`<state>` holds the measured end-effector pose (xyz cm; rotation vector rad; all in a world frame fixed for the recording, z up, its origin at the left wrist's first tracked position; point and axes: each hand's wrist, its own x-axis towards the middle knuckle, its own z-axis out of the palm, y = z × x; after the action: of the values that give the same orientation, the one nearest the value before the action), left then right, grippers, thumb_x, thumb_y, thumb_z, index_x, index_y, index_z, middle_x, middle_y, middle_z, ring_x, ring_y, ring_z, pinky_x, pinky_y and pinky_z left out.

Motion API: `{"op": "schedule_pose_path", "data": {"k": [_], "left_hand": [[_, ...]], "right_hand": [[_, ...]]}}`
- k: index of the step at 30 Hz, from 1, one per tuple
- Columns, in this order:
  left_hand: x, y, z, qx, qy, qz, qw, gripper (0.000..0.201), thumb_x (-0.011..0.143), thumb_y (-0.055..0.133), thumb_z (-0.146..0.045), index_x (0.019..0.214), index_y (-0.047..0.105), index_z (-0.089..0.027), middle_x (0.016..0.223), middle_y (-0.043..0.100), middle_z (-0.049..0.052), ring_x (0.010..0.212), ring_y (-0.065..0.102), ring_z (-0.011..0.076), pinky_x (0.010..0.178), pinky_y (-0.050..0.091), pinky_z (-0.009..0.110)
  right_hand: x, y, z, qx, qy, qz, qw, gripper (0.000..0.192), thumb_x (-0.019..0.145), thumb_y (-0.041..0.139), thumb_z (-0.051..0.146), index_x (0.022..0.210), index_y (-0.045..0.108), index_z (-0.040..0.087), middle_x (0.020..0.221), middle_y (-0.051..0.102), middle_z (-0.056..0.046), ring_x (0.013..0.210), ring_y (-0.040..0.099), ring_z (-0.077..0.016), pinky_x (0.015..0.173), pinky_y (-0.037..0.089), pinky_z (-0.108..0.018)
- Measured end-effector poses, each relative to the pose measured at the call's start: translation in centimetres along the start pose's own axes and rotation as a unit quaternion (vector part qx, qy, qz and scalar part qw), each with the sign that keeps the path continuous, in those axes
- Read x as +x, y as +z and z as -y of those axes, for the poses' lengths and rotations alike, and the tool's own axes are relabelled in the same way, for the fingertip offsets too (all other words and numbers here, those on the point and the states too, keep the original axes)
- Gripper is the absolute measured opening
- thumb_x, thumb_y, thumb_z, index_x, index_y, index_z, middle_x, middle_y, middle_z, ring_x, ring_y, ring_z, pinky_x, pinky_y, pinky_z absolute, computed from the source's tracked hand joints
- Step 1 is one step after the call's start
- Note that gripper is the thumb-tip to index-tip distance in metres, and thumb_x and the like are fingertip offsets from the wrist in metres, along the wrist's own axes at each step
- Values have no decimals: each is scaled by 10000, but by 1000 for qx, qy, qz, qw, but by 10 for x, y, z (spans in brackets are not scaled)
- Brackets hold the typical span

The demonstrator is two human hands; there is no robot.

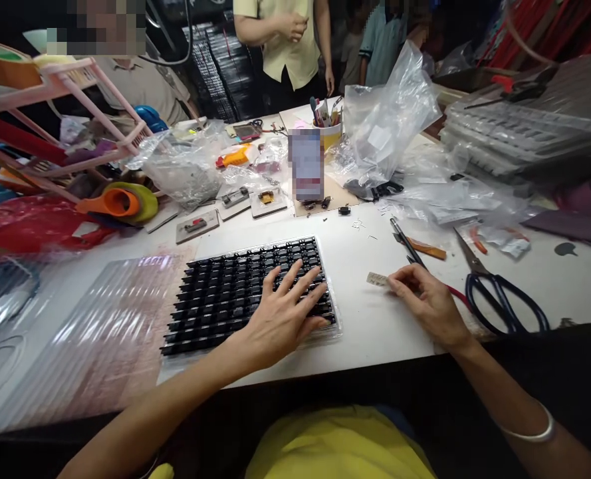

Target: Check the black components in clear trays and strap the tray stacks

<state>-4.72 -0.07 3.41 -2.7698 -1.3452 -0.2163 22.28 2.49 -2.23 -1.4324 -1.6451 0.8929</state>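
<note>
Cluttered white table (375,326), left hand (280,313) spread on black tray (215,299), right hand (425,303) pinching small strip (376,279).

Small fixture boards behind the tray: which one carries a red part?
The leftmost board, nearest the orange tape dispenser. The middle one holds a grey part, the right one a yellowish part.

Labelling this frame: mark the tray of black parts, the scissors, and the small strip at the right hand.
tray of black parts (225,299), head view, bare middle rows
scissors (504,303), head view, dark handle loops
small strip (376,279), head view, its free end
</note>
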Motion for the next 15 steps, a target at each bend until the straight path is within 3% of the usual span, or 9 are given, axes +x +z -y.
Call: {"op": "schedule_pose_path", "data": {"k": [6, 10, 13, 15], "left_hand": [[-15, 25, -13, 15, -34, -15, 999, 552, 890, 379, -562, 1288, 518, -207, 1467, 366, 69, 1390, 184, 344, 1069, 161, 571], [-23, 20, -17, 7, -53, -16, 998, 647, 868, 345, -621, 1361, 428, -210, 1502, 297, 54, 1405, 151, 311, 1089, 153, 562], [-50, 6, -5, -5, -163, -67, 984, 562, 913, 368, -517, 1384, 391, -212, 1496, 315, 62, 1407, 171, 255, 1099, 209, 505], [-80, -2, 8, -15, -280, -133, 951, 443, 942, 383, -398, 1325, 471, -194, 1429, 429, 83, 1380, 260, 224, 1089, 267, 459]], "right_hand": [[-3, -4, -8, 33, 10, -48, 998, 273, 765, 648, 434, 891, 583, 201, 832, 601, -34, 742, 576, -176, 670, 468, -310], [-11, -4, -2, 4, 48, -101, 994, 359, 722, 660, 497, 968, 631, 238, 894, 632, -40, 792, 593, -214, 764, 472, -373], [-19, -1, 8, -13, 62, -120, 991, 332, 704, 667, 520, 911, 634, 263, 848, 629, -24, 769, 590, -225, 774, 467, -389], [-23, 5, 17, 15, 47, -93, 994, 302, 699, 683, 499, 878, 625, 262, 818, 622, -18, 742, 593, -217, 738, 478, -368]]}}
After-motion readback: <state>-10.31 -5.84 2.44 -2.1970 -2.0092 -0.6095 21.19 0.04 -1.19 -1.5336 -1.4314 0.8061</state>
